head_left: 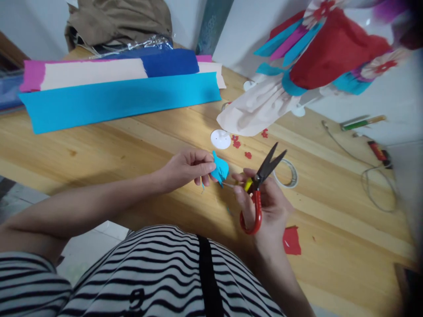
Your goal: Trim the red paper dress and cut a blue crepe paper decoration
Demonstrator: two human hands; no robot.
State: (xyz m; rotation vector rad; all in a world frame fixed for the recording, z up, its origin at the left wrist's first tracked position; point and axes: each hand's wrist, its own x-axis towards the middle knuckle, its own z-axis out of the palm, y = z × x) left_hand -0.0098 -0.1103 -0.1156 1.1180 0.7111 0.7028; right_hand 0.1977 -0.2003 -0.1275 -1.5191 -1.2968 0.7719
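Between the thumb and fingers of my left hand (196,167) is a small piece of turquoise paper (220,168), bunched to a point at its lower end. My right hand (269,204) is closed around red-handled scissors (256,198), thumb through one loop, dark blades partly spread and pointing up and away. The fingertips of that hand also hold something thin and yellow, from which a fine pale strand runs to the paper's lower tip; what it is I cannot make out. Small turquoise scraps hang below my left fingers.
Long turquoise (122,99), dark blue, cream and pink paper sheets lie at the back left. A roll of tape (286,173), red paper bits (247,155), a white disc (220,139) and a red scrap (292,241) surround my hands. A paper dress (330,53) stands back right, near a cable (363,176).
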